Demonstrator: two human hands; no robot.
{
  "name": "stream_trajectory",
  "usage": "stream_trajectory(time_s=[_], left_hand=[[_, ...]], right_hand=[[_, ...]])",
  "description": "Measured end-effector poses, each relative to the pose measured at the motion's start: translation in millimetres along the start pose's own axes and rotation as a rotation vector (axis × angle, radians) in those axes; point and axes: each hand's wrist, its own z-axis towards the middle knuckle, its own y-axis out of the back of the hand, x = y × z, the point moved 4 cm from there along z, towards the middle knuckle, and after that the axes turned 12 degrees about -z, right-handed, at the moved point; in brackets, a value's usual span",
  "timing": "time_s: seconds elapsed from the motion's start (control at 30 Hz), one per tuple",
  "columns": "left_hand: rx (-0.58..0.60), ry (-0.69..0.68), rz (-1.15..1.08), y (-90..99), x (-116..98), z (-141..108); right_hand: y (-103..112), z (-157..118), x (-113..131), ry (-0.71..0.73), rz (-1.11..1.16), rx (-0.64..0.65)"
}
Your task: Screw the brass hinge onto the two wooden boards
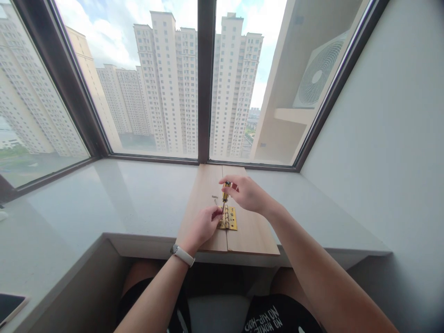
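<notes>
Two light wooden boards (249, 236) lie side by side on the white sill, and a gold hinge (232, 218) lies across their seam. My right hand (244, 192) grips the yellow and black handle of a screwdriver (226, 192), held nearly upright with its tip down at the hinge's left leaf. My left hand (207, 223) is closed beside the tip, its fingertips pinched at the hinge's left leaf; what they hold is too small to make out. Small metal pieces (215, 197), seemingly screws, lie on the left board above my left hand.
The white sill (149, 199) runs under a dark-framed window (204, 92). A dark flat device (12, 307) lies at the lower left edge. A wall (391, 138) rises at the right. My legs are below the sill's front edge.
</notes>
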Motion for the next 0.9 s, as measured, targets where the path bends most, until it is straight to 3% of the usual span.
stream_trajectory(time_s=[0.2, 0.43, 0.7, 0.9], left_hand=[[0.006, 0.006, 0.031, 0.7, -5.8, 0.4], [0.007, -0.005, 0.030, 0.3, -1.5, 0.4], [0.011, -0.004, 0.044, 0.2, -1.2, 0.8], [0.005, -0.015, 0.040, 0.5, -0.4, 0.3]], right_hand=[[-2.7, 3.1, 1.4, 0.016, -0.060, -0.118], [3.8, -1.4, 6.7, 0.029, 0.016, -0.015], [-2.2, 2.3, 2.3, -0.004, -0.056, -0.149], [0.3, -0.9, 5.1, 0.015, 0.043, -0.073]])
